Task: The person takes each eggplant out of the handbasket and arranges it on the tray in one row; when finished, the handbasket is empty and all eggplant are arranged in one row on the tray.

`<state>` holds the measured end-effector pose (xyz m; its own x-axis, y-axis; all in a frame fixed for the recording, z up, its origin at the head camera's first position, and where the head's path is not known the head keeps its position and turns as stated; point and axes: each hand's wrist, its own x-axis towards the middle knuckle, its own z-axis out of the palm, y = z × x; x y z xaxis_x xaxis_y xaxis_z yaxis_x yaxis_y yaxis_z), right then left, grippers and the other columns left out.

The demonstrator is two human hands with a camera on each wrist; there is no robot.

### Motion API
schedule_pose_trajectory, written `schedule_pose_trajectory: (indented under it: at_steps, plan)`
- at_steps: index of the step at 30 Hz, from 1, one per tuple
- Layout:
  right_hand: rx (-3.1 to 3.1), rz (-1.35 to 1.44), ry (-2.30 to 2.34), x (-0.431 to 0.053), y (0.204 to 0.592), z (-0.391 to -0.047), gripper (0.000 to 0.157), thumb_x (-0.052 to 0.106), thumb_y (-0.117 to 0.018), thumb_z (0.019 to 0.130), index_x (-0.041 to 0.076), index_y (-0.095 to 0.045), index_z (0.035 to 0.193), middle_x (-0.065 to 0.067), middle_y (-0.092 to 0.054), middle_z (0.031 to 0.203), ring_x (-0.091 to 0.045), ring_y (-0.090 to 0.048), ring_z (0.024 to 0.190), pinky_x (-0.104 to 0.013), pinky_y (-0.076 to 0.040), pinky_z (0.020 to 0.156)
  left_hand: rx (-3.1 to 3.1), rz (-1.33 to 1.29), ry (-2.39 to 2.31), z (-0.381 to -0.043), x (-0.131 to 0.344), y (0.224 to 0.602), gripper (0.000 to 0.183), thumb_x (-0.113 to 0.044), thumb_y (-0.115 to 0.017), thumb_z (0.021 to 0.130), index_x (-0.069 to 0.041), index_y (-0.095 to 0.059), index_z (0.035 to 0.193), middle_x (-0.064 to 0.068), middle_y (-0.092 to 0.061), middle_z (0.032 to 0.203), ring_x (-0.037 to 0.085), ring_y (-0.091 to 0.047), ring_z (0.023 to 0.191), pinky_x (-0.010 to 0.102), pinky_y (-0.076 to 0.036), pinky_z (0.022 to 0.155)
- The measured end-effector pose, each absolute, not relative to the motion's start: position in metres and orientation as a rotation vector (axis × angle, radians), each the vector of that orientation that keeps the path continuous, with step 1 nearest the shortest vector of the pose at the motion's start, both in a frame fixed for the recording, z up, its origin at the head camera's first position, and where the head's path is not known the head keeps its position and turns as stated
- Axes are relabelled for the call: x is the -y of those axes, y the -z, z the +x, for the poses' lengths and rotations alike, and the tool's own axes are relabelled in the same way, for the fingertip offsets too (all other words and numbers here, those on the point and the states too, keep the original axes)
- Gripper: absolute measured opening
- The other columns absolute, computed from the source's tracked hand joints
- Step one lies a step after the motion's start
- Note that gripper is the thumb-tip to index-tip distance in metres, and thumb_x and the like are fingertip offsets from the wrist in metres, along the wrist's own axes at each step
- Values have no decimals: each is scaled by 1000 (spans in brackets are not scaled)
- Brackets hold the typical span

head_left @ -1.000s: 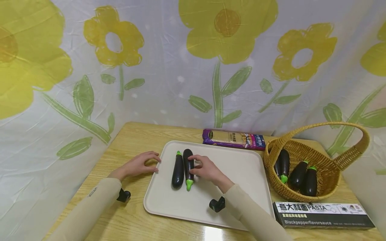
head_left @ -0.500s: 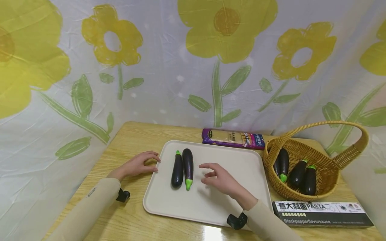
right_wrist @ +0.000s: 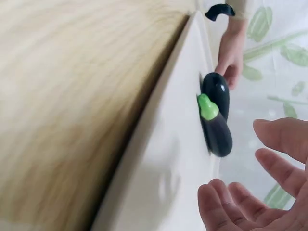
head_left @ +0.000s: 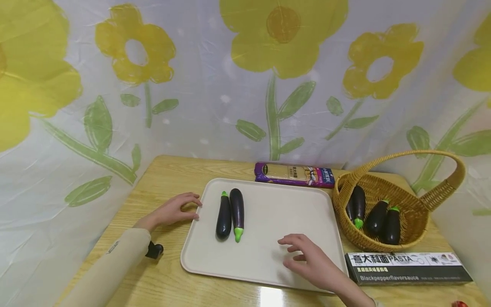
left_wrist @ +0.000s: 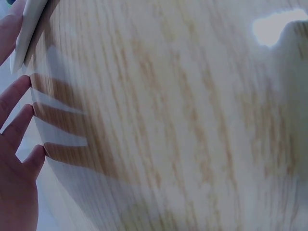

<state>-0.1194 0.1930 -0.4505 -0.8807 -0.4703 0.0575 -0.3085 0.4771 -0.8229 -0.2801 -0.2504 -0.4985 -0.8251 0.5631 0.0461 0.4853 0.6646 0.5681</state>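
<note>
Two dark eggplants lie side by side on the left part of a cream tray (head_left: 264, 209). The left eggplant (head_left: 223, 218) has its green stem at the far end; the right eggplant (head_left: 237, 209) has its stem toward me. My left hand (head_left: 174, 209) rests by the tray's left rim, fingertips at the edge. In the left wrist view several fingers (left_wrist: 17, 125) are spread with their tips on the wood. My right hand (head_left: 308, 260) is over the tray's near right part, fingers loosely bent and holding nothing, apart from the eggplants.
A wicker basket (head_left: 341, 226) with several eggplants (head_left: 377, 216) stands right of the tray, its tall handle arching up. A black pasta box (head_left: 410, 277) lies in front of it. Behind the tray lies a purple pasta packet (head_left: 293, 175). A flowered curtain hangs behind the table.
My right hand has let go of the right eggplant and drawn back toward me and to the right. Both eggplants stay on the tray. The left hand has stayed at the rim.
</note>
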Motion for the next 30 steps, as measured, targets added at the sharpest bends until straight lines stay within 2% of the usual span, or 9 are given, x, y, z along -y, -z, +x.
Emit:
schedule_pose_trajectory:
  at_steps: [6, 10, 15, 19, 21, 23, 25, 27, 30]
  plan:
    - [-2697, -764, 1297, -211, 440, -98, 36, 19, -70, 92, 17, -60, 127, -6, -53, 130, -22, -61, 104, -33, -57, 79, -2740, 846, -874, -279, 251, 497, 40, -43, -73, 86, -20, -66, 119, 17, -50, 142, 41, -37, 136, 60, -27, 111]
    - [-2783, -708, 1306, -224, 430, -92, 36, 20, -71, 91, 23, -60, 126, -4, -54, 130, -14, -60, 106, -31, -57, 80, -2741, 843, -866, -279, 250, 496, 41, -43, -73, 86, -20, -66, 119, 17, -50, 141, 42, -36, 136, 61, -27, 111]
    - [-2884, -560, 1305, -246, 412, -94, 36, 19, -73, 90, 20, -63, 124, -4, -56, 129, -10, -60, 104, -28, -57, 79, -2741, 848, -865, -279, 250, 497, 41, -43, -73, 87, -20, -66, 119, 18, -50, 141, 42, -36, 136, 61, -27, 110]
    - [-2919, -454, 1312, -269, 399, -103, 36, 15, -71, 91, 14, -61, 126, -8, -55, 128, -5, -58, 103, -26, -57, 80, -2750, 854, -866, -279, 250, 497, 40, -41, -74, 87, -19, -66, 119, 18, -51, 141, 42, -37, 136, 61, -28, 110]
    - [-2943, -406, 1298, -283, 393, -109, 39, 15, -70, 92, 11, -59, 129, -11, -54, 129, -9, -59, 105, -22, -55, 80, -2749, 858, -870, -278, 250, 497, 40, -40, -74, 87, -18, -66, 119, 18, -51, 140, 42, -38, 135, 61, -28, 110]
    - [-2968, -354, 1270, -297, 387, -117, 42, 16, -67, 94, 7, -55, 133, -15, -51, 132, -20, -59, 109, -18, -53, 80, -2737, 853, -876, -278, 250, 497, 40, -41, -73, 87, -18, -66, 119, 18, -50, 141, 42, -37, 136, 61, -28, 110]
    - [-2980, -264, 1220, -312, 381, -125, 46, 22, -64, 97, 6, -51, 138, -18, -49, 133, -31, -58, 112, -16, -52, 77, -2722, 831, -884, -278, 250, 496, 41, -42, -73, 87, -19, -66, 120, 17, -49, 142, 41, -35, 137, 60, -27, 111]
    - [-2985, -188, 1185, -326, 377, -134, 51, 26, -61, 98, 4, -46, 142, -23, -49, 134, -36, -56, 115, -19, -50, 76, -2713, 814, -887, -278, 250, 496, 42, -43, -73, 87, -19, -65, 120, 17, -48, 143, 41, -34, 138, 60, -27, 111]
    - [-3010, -123, 1152, -347, 373, -147, 55, 30, -59, 99, 2, -42, 144, -28, -51, 132, -10, -59, 108, -17, -48, 72, -2711, 803, -885, -278, 249, 495, 43, -43, -73, 86, -19, -65, 120, 17, -48, 143, 40, -34, 139, 60, -26, 112]
